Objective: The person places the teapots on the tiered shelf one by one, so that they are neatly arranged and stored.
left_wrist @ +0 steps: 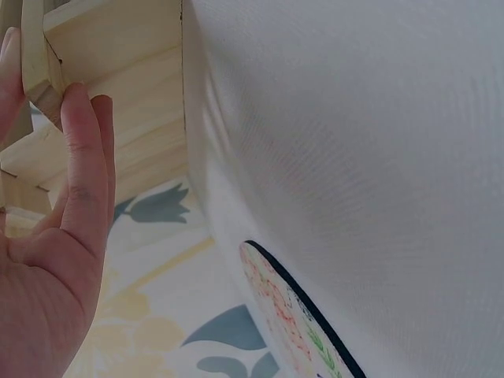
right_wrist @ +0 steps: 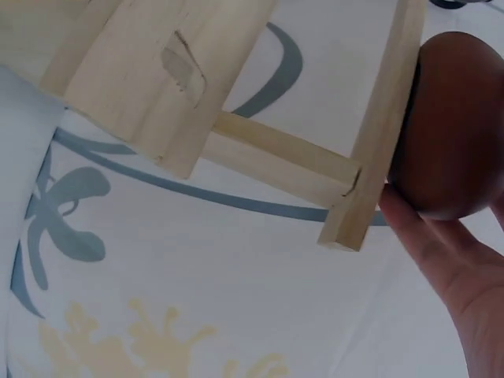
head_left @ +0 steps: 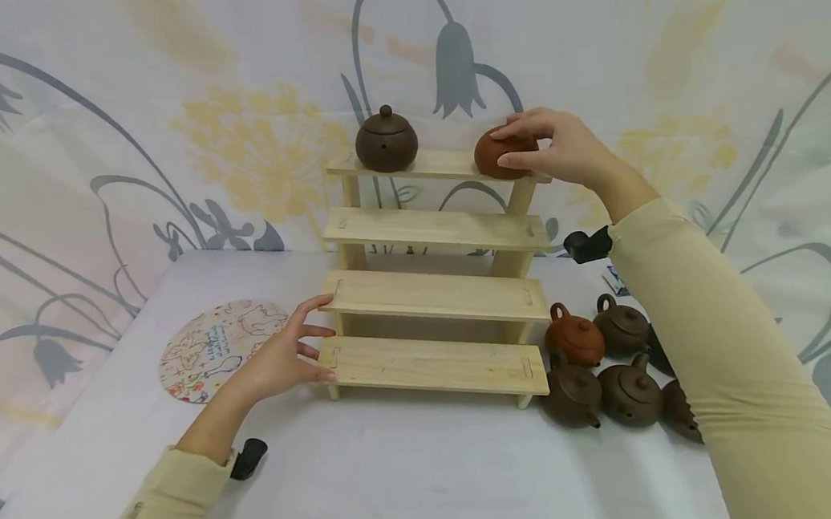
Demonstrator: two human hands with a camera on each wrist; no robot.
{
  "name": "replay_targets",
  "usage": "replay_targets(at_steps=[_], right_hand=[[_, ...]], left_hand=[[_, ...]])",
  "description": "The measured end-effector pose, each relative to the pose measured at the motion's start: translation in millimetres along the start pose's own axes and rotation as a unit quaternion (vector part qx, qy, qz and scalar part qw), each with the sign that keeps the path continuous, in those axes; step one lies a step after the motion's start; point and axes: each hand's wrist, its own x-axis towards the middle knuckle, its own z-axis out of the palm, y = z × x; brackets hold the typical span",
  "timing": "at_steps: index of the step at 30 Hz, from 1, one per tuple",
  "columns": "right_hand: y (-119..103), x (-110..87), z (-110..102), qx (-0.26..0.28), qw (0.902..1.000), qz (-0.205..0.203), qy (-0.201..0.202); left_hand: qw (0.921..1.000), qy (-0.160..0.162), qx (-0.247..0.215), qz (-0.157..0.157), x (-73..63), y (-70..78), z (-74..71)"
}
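A stepped wooden display stand (head_left: 432, 290) with several tiers stands in the middle of the head view. At the right end of its top tier, my right hand (head_left: 559, 146) grips a reddish-brown teapot (head_left: 490, 158), thumb and fingers around its upper body. The right wrist view shows this teapot (right_wrist: 457, 126) against the top board, fingers below it. A dark brown teapot (head_left: 386, 142) with a round lid knob sits on the left of the same tier. My left hand (head_left: 281, 361) holds the left ends of the two lowest tiers; the left wrist view shows thumb and fingers around a board (left_wrist: 43, 71).
Right of the stand, several teapots are grouped on the white cloth, including a reddish one (head_left: 575, 340) and a dark one (head_left: 631, 395); my right sleeve partly covers some. A round patterned board (head_left: 208, 346) lies on the left. A floral curtain (head_left: 244, 78) hangs behind.
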Motion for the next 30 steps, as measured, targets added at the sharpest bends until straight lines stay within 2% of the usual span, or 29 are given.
replay_targets(at_steps=[7, 12, 20, 30], right_hand=[[4.7, 3.7, 3.7, -0.012, 0.9997, -0.014, 0.017], [7.0, -1.0, 5.7, -0.016, 0.9992, -0.028, 0.024], [7.7, -22.0, 7.8, 0.007, 0.9976, -0.041, 0.056], [10.2, -63.3, 9.4, 0.022, 0.9943, -0.078, 0.069]], left_hand=[[1.0, -0.004, 0.001, 0.004, 1.1, 0.6, -1.5], [0.9999, -0.009, -0.005, 0.012, 2.1, 0.5, -1.4], [0.9999, -0.007, -0.003, 0.007, 3.6, 0.2, -0.4], [1.0, -0.007, -0.001, 0.001, 5.1, 0.4, -0.6]])
